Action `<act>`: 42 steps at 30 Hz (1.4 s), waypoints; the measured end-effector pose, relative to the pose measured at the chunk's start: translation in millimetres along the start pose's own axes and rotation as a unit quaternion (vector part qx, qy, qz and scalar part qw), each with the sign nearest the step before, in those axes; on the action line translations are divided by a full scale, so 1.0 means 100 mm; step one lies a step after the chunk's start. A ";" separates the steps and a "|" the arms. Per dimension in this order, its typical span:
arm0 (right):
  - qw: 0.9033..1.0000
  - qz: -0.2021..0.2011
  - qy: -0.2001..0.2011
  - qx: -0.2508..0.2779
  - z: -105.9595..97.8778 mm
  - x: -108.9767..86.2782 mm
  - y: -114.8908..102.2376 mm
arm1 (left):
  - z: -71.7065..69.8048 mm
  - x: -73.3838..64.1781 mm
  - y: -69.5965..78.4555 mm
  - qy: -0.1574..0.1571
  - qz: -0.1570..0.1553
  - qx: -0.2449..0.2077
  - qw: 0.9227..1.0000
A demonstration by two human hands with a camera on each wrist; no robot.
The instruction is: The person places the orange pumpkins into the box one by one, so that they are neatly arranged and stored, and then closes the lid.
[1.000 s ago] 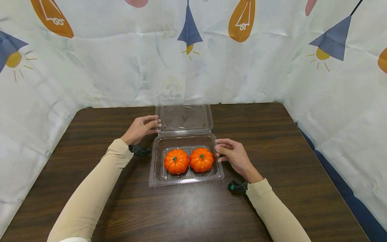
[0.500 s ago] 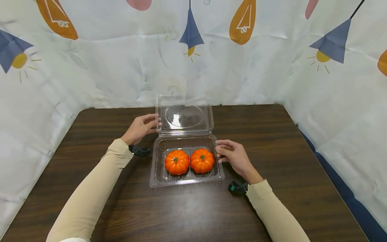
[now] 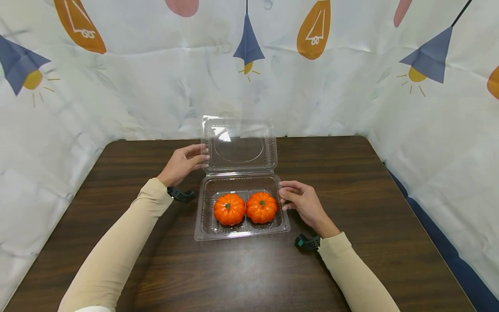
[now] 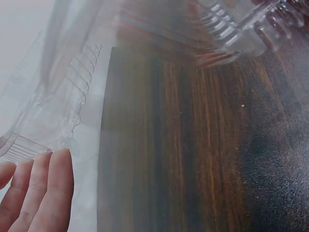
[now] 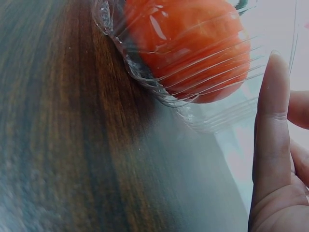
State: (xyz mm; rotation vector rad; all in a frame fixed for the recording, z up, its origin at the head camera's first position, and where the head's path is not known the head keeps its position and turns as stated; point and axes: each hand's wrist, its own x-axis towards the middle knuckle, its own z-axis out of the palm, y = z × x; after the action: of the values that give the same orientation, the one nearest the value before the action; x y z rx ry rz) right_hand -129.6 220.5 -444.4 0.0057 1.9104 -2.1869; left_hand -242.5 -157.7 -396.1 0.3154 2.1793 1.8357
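A clear plastic clamshell container (image 3: 241, 237) lies on the table, its hinged lid (image 3: 238, 149) tilted up at the far side. Two small orange pumpkins with green stems, the left pumpkin (image 3: 229, 209) and the right pumpkin (image 3: 261, 208), sit side by side in the base. My left hand (image 3: 181, 164) holds the lid's left edge between thumb and fingers. In the left wrist view its fingertips (image 4: 60, 157) meet the ribbed plastic. At the base's right rim, my right hand (image 3: 304, 203) pinches the edge lightly, a finger (image 5: 273, 121) lying straight against the wall.
The dark wood-grain table (image 3: 241, 277) runs back to a white patterned curtain (image 3: 156, 86) that hangs behind it and at both sides. Dark blue cloth (image 3: 440, 242) shows beyond the table's right edge. Each wrist wears a black strap (image 3: 181, 195).
The lid has swung up from lying further back to a steeper tilt, with my left hand at its edge. My right hand stays at the base. The head view has shifted slightly.
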 end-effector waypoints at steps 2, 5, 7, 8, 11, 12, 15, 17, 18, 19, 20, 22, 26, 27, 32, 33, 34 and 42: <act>1.000 0.000 0.000 0.001 0.00 0.00 0.00 | 0.00 0.00 0.01 -0.002 0.003 0.002 1.000; 1.000 -0.001 -0.002 0.001 -0.01 -0.01 0.00 | 0.00 -0.01 0.03 -0.003 0.004 0.009 1.000; 1.000 -0.001 -0.003 0.000 -0.01 -0.01 0.00 | -0.01 -0.02 0.05 -0.004 0.006 0.010 1.000; 1.000 -0.001 -0.003 -0.002 -0.01 -0.01 0.00 | -0.01 -0.02 0.05 -0.004 0.007 0.012 1.000; 1.000 -0.002 -0.004 -0.006 -0.01 -0.01 0.00 | -0.01 -0.03 0.07 -0.008 0.013 0.011 1.000; 1.000 -0.003 -0.005 -0.006 -0.01 -0.01 0.00 | -0.02 -0.04 0.08 -0.010 0.015 0.012 1.000; 1.000 -0.004 -0.006 -0.007 -0.01 -0.02 0.00 | -0.02 -0.05 0.10 -0.013 0.018 0.018 1.000; 1.000 -0.003 -0.006 -0.007 0.00 -0.02 0.00 | -0.03 -0.05 0.11 -0.013 0.017 0.023 0.999; 1.000 -0.002 -0.006 -0.007 0.00 -0.02 0.00 | -0.03 -0.06 0.11 -0.013 0.017 0.027 0.999; 1.000 -0.002 -0.006 -0.007 0.00 -0.02 0.00 | -0.03 -0.06 0.12 -0.011 0.016 0.031 0.999; 1.000 -0.001 -0.005 -0.006 0.00 -0.02 0.00 | -0.03 -0.06 0.12 -0.009 0.015 0.036 0.999; 1.000 -0.001 -0.005 -0.005 0.00 -0.02 0.00 | -0.03 -0.06 0.13 -0.006 0.016 0.047 0.999; 1.000 -0.002 -0.004 -0.004 0.00 -0.02 -0.01 | -0.02 -0.08 0.16 -0.002 0.019 0.056 0.998; 1.000 -0.003 -0.004 -0.004 0.00 -0.02 -0.01 | -0.02 -0.08 0.17 -0.002 0.021 0.055 0.998; 1.000 -0.003 -0.004 -0.009 0.01 -0.02 -0.01 | -0.01 -0.12 0.21 -0.006 0.028 0.038 0.999; 1.000 -0.003 -0.003 -0.009 0.01 -0.02 0.00 | -0.01 -0.12 0.21 -0.007 0.030 0.033 0.999; 1.000 -0.002 -0.004 -0.009 0.01 -0.02 0.00 | -0.01 -0.12 0.22 -0.007 0.031 0.028 0.999; 1.000 0.000 -0.005 -0.007 0.01 -0.02 0.00 | -0.01 -0.17 0.27 -0.006 0.044 0.042 0.998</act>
State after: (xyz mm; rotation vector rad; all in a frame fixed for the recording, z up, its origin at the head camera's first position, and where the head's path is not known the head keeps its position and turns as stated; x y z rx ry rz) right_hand -127.1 220.2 -443.7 -0.0078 1.9207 -2.1701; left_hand -227.6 -159.6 -368.7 0.4452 2.2724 1.7858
